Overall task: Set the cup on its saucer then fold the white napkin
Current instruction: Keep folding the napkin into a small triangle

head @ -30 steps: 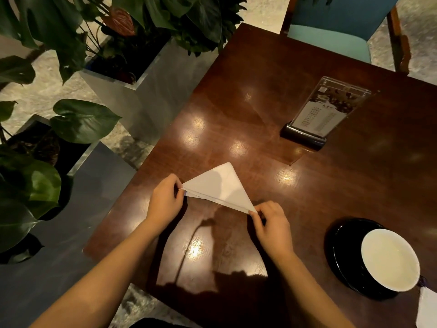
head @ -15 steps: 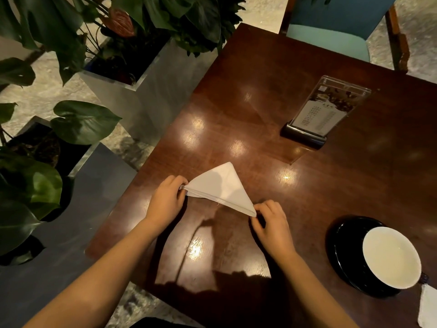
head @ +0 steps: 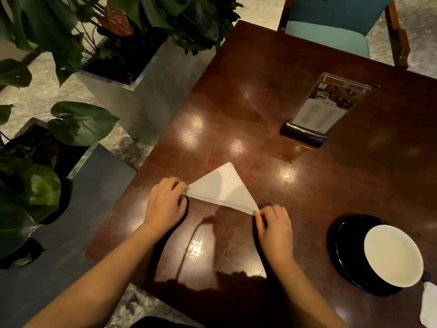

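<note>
On the dark brown polished wooden table (head: 307, 185), as I watch through the head camera, the first half of the job looks finished. The round black saucer (head: 343, 235) sits toward the near right of my view. The black cup with a white inside (head: 393, 254) stands on it, set toward the saucer's right side rather than dead centre. Well to its left lies the white triangular napkin (head: 222, 185), flat on the wood, its apex pointing away from the wearer and its long edge toward them. The left hand (head: 165, 204) has its fingers curled and pinches the left corner of that edge. The right hand (head: 275, 229) pinches the right corner, fingertips closed on the tip. So 2 corners are held and 1 lies free, and I judge the folding only partly done. My worry is the long edge: its layers sit slightly out of line, and on wood this glossy the napkin could slide, so bringing the corners together unevenly would leave a skewed fold. Pulling outward too hard could open the layers. A wide sweep of the right forearm could nudge the cup.
</note>
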The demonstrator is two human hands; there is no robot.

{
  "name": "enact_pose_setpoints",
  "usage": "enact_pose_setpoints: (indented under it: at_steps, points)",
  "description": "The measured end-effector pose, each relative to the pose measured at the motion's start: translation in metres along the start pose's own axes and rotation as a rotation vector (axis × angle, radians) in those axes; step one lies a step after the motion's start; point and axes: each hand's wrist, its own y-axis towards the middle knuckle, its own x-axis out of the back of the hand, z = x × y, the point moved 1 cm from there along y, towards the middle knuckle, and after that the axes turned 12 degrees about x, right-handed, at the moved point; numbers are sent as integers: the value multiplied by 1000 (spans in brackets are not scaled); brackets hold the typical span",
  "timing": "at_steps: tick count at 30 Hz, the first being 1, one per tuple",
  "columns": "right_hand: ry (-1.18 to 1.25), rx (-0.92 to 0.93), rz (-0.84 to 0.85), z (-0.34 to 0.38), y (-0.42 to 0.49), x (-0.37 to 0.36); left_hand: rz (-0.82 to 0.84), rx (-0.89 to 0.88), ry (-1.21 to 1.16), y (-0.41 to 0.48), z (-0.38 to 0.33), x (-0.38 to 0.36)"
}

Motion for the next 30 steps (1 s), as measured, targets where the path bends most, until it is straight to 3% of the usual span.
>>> enact_pose_setpoints:
  at_steps: [4,9,11,14,16,18,20,25,30]
  points:
    - [-93,65,35,-2,-2,-1,11,-102,-96,8,-35,-4]
    - [21,107,166,-7,5,15,233,-179,202,16,-57,-42]
    - [201,8,65,-9,10,31,238,-200,247,14,-52,-49]
    - [263,-64,-156,15,30,32,201,-205,284,13,-55,-51]
    - [252,33,-54,45,53,14,182,-192,276,13,-58,-50]
    - [123,150,166,64,65,-15,189,-192,298,11,-57,-51]
    - [-18,206,282,62,66,-37,210,-178,289,11,-53,-54]
    - [-203,309,352,34,59,-40,200,-251,302,12,-43,-43]
    - [-269,285,381,14,51,-30,195,-161,286,6,-6,-30]
